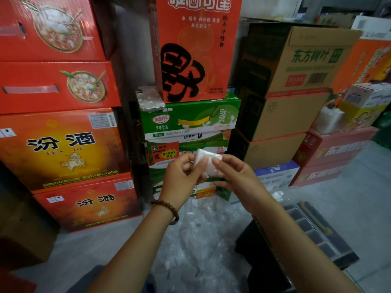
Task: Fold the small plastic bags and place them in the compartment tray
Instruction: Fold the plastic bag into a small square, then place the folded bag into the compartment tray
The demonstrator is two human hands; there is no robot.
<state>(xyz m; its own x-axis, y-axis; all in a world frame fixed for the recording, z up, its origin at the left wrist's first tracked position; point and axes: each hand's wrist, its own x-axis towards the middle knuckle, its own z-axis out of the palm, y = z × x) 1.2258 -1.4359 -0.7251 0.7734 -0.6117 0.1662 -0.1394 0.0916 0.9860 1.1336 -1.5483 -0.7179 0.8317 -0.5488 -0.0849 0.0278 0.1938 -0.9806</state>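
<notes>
So, folding step going on: left hand (182, 173) and right hand (237, 174) both pinching small plastic bag (206, 163) between them, fingers curling round its edges. Bag looking doubled into small square. Compartment tray (338, 242) sitting low, right of right hand, well apart. Pile of loose bags (190, 240) lying below both hands. Next, probably pressing crease, then carrying down to tray slot.

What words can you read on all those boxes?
"汾酒": orange box
"汾酒": lower red box
"野": tall red box
"酸酸乳", "Milky Drink": green box
"东方树叶": brown carton
No words: bag
Everything smaller is too blurred.
</notes>
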